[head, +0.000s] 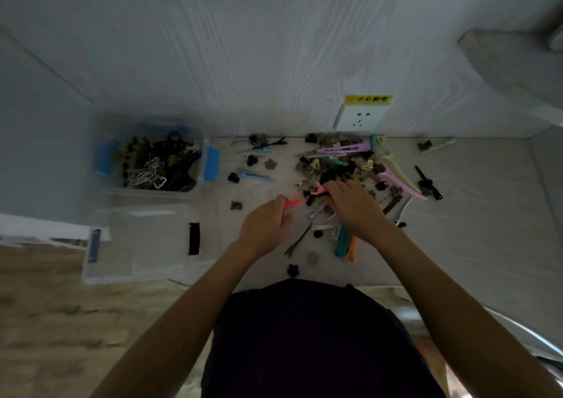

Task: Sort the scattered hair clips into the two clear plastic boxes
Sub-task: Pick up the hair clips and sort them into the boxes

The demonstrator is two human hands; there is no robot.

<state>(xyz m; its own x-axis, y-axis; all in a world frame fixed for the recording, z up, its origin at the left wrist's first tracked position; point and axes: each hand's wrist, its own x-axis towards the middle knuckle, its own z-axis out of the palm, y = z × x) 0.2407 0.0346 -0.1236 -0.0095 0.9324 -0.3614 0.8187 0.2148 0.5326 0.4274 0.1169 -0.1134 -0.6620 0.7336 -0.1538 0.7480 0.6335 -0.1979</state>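
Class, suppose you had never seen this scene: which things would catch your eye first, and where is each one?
First the colourful heap of hair clips by the wall, with the right hand reaching into it. Just left of it, the left hand holds a pink clip. Further left, the far clear box is full of dark clips, while the near clear box looks almost empty.

Both bare forearms reach forward from the torso, converging slightly. The left hand [266,222] is palm-down with its fingers curled closed, the thumb hidden beneath them. The right hand [350,204] lies ahead and to the right of the left fingertips, knuckles up, fingers bent downward together.
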